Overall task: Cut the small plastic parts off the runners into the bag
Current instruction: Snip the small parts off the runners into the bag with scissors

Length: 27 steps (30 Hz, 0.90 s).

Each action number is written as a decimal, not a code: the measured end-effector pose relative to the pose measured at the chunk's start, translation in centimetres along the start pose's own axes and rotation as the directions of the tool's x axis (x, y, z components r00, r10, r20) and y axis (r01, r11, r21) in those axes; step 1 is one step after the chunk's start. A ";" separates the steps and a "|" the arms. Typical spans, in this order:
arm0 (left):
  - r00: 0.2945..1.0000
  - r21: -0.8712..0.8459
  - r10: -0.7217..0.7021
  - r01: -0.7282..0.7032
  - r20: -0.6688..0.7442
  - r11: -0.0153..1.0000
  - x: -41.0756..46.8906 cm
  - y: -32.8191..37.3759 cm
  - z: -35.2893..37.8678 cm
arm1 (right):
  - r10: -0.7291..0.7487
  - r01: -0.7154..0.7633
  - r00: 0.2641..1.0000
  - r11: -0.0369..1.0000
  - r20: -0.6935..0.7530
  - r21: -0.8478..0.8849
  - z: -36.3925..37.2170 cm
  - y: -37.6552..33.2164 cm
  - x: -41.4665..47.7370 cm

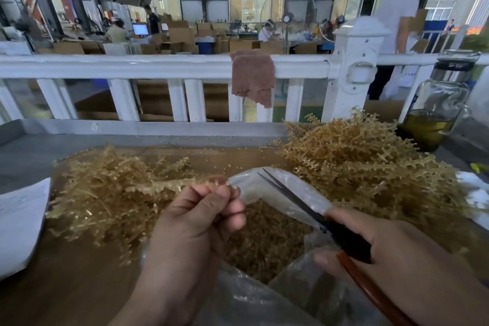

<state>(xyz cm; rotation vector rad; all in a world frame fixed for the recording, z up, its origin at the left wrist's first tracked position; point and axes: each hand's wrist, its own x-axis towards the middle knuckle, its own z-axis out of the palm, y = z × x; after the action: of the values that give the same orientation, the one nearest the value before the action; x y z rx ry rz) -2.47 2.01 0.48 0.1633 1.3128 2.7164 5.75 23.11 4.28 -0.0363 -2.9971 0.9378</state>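
My left hand (197, 222) pinches one tan plastic runner (169, 185) at its right end, just left of the bag's rim. My right hand (391, 254) grips black scissors (299, 200) with a reddish handle; the blades are slightly apart and point up-left over the bag. The clear plastic bag (267, 184) stands open between my hands, with a heap of small tan cut parts (264, 238) inside. A pile of tan runners (365, 164) lies to the right, and another pile (105, 193) lies to the left.
A white paper sheet (18, 222) lies at the left edge of the brown table (66, 286). A glass jar with yellowish liquid (434, 111) stands at the back right. A white railing (158, 66) with a brown cloth (252, 79) runs behind. A person in white stands beyond it.
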 end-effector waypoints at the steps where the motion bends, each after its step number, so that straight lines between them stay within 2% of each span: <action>1: 1.000 -0.002 0.002 -0.002 0.009 1.000 0.0 0.1 -0.3 | -0.002 0.002 1.000 1.000 0.015 -0.012 0.1 0.2 0.0; 9: 0.996 0.023 0.088 -0.088 -0.024 0.996 0.2 -0.1 -0.9 | -0.040 0.043 0.998 0.997 0.044 -0.062 0.7 -0.3 -0.3; 16: 0.980 0.148 0.199 -0.196 -0.010 0.970 0.0 -0.2 -1.0 | -0.066 0.067 0.998 0.993 0.015 -0.097 1.6 -1.2 -0.5; 27: 0.968 0.221 0.252 -0.248 0.011 0.943 -0.5 -0.4 -1.0 | -0.113 0.107 0.993 0.982 -0.027 -0.158 1.9 -1.1 -0.7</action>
<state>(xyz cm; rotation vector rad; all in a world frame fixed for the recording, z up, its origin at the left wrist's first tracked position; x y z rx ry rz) -2.08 1.45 -0.48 0.3507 1.7062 2.7675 6.38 21.09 3.31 0.1107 -2.9960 0.6835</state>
